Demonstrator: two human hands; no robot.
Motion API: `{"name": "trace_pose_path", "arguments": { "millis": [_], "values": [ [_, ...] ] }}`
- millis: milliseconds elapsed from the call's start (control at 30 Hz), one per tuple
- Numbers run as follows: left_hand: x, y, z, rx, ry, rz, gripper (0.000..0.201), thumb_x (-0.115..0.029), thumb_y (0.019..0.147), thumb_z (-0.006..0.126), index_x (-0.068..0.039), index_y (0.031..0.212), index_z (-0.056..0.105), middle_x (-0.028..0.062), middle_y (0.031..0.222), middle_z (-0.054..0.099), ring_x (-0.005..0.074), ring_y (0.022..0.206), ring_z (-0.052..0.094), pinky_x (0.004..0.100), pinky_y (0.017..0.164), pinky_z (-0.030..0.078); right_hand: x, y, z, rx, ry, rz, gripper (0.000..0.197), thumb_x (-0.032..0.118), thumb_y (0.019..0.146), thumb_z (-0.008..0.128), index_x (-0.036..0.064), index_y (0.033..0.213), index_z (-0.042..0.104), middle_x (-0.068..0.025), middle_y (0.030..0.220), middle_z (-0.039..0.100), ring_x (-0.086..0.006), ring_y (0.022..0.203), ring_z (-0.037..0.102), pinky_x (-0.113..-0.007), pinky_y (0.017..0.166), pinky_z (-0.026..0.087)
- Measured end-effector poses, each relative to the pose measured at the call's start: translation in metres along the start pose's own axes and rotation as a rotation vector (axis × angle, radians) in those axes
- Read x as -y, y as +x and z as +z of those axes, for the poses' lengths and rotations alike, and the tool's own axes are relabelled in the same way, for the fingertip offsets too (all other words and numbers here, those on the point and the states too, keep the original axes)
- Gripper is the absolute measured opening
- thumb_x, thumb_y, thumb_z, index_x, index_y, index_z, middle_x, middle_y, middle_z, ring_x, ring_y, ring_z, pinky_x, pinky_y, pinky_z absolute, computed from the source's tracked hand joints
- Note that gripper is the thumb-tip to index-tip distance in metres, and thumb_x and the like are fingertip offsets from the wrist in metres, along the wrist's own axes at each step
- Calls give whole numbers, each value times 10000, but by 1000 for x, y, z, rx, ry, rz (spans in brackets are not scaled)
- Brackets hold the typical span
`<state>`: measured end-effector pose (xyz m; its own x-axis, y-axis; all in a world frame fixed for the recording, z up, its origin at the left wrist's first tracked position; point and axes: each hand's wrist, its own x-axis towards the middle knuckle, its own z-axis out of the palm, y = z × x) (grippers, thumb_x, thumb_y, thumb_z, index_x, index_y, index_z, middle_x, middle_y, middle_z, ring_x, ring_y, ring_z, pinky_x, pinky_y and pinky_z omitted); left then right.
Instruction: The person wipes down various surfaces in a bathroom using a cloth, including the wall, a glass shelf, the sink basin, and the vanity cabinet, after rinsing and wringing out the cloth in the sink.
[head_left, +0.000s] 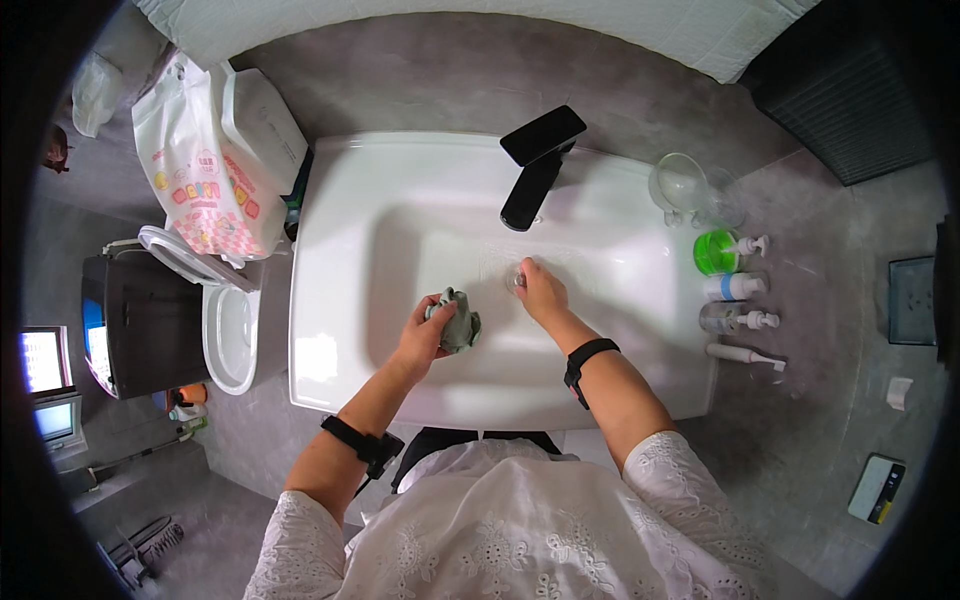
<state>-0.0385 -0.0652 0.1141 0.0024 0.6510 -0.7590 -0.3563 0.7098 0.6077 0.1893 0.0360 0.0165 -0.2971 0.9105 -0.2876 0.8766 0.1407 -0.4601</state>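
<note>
Over the white sink basin, my left hand is closed on a crumpled grey-green cloth. To its right, my right hand is low in the basin under the tap, fingers curled together. A small, shiny round thing shows at those fingertips; whether it is the drain fitting or a loose piece, I cannot tell. The black tap reaches over the basin just beyond my right hand, and wet-looking streaks lie on the basin floor beside the hand.
Along the sink's right edge stand a clear glass cup, a green soap pump bottle, more pump bottles and a white electric toothbrush. On the left are a printed plastic bag and a toilet with its lid raised.
</note>
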Motion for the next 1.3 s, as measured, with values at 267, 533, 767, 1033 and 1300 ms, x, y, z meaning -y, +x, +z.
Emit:
{"name": "trace_pose_path", "arguments": {
  "millis": [267,533,767,1033,1300],
  "values": [
    [1,-3,-3,39,13,5,385,-370,931,639,-184,1236,496,44,1126,603,164,965,630,379,786,561,-4,7,2,-105,-125,-163,300,149,780,711,69,982,504,-126,852,656,-375,762,664,-467,662,537],
    [4,-1,-5,16,2,-7,375,-362,939,632,-186,1239,494,41,1129,605,168,973,631,388,795,560,-11,2,11,-206,-105,-210,290,148,787,688,66,991,499,-128,866,653,-359,752,661,-456,651,543],
    [9,6,-4,-16,48,-47,353,-353,941,631,-185,1229,518,42,1103,610,171,951,638,383,758,568,4,4,-12,-135,-190,-275,269,155,808,676,56,1006,523,-130,872,669,-348,809,675,-469,710,541],
    [4,9,6,-5,60,-21,361,-359,940,632,-192,1240,523,47,1096,610,176,947,641,389,762,570,-78,-26,-52,-211,648,164,221,266,912,644,55,946,588,-75,842,678,-214,770,666,-350,684,530],
    [10,8,3,8,58,-39,356,-358,936,639,-195,1234,531,50,1098,615,175,944,645,394,774,573,-78,-42,-42,453,886,468,230,282,957,579,97,1093,584,-2,963,648,-83,879,607,-278,767,526]
  ]
}}
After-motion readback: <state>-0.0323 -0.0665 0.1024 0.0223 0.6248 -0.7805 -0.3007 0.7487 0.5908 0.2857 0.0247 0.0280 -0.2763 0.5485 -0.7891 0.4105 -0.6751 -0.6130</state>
